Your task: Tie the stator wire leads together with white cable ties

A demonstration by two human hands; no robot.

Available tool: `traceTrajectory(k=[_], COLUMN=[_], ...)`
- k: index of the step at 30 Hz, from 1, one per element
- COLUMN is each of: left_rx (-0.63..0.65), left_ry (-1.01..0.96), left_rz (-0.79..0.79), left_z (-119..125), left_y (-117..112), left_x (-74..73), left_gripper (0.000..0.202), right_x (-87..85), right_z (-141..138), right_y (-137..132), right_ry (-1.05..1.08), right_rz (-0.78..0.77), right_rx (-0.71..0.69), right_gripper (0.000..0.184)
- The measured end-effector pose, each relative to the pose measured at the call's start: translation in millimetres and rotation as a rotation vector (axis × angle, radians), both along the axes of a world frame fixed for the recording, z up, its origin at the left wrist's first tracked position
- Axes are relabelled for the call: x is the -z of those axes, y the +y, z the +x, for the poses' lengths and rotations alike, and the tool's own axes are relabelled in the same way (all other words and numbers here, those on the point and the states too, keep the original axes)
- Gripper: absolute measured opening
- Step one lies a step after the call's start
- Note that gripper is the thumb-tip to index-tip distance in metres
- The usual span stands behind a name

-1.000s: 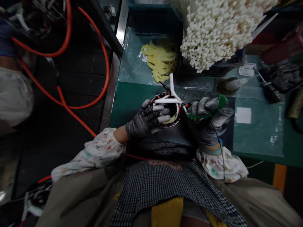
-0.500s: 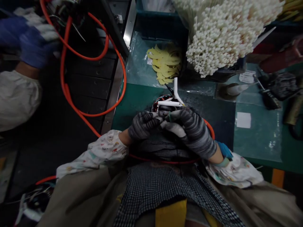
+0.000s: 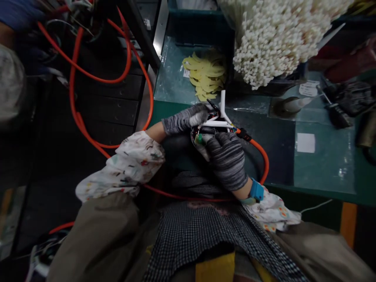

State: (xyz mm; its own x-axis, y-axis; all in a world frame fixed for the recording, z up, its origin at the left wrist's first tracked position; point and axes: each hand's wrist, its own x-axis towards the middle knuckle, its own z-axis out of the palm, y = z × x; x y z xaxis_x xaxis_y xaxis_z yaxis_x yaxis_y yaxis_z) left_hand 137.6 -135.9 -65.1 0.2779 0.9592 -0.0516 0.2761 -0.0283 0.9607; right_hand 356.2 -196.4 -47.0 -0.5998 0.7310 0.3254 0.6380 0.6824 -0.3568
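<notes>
Green tabletop (image 3: 323, 164) dim. I kept left hand (image 3: 188, 117) curled on far rim of wound stator (image 3: 210, 131); right hand (image 3: 225, 156) pinched green piece (image 3: 199, 138) at near edge. Stator judged heavy, stiff; white sleeves (image 3: 219, 117) flimsy, so rim best hold.

Left hand (image 3: 185, 118) now farther up beside stator (image 3: 205, 131).

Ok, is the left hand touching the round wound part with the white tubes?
Touching. The head view shows the left hand curled over the far rim of the wound part, fingertips pressed on it with no gap.
</notes>
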Motion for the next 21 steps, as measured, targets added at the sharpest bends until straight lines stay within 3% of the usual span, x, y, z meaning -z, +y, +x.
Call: traceTrajectory(k=[2,5,8,10,15,21], left_rx=[0.265,0.374,0.335,0.284,0.195,0.192], left_ry=[-0.111,-0.110,-0.019,0.063,0.179,0.224], left_rz=[-0.055,0.022,0.296,0.369,0.257,0.167], left_z=[2.0,3.2,4.7,5.9,3.5,-0.8], left_y=[2.1,-17.5,-46.6,-64.7,-98.4,-113.2], left_x=[-2.5,-8.6,-14.3,-16.7,-14.6,-18.2], left_gripper=[0.094,0.099,0.095,0.092,0.115,0.106], right_x=[8.0,15.6,14.8,12.2,11.2,10.1], right_z=[6.4,20.8,36.4,44.2,48.4,46.6], right_y=[-4.6,-15.3,-27.9,-35.3,-46.3,-44.8], right_ry=[0.067,0.124,0.093,0.072,0.135,0.186], right_rz=[0.030,0.133,0.156,0.126,0.048,0.053], right_rx=[-0.001,-0.012,-0.082,-0.162,-0.248,-0.287], right_gripper=[0.018,0.018,0.023,0.026,0.034,0.029])
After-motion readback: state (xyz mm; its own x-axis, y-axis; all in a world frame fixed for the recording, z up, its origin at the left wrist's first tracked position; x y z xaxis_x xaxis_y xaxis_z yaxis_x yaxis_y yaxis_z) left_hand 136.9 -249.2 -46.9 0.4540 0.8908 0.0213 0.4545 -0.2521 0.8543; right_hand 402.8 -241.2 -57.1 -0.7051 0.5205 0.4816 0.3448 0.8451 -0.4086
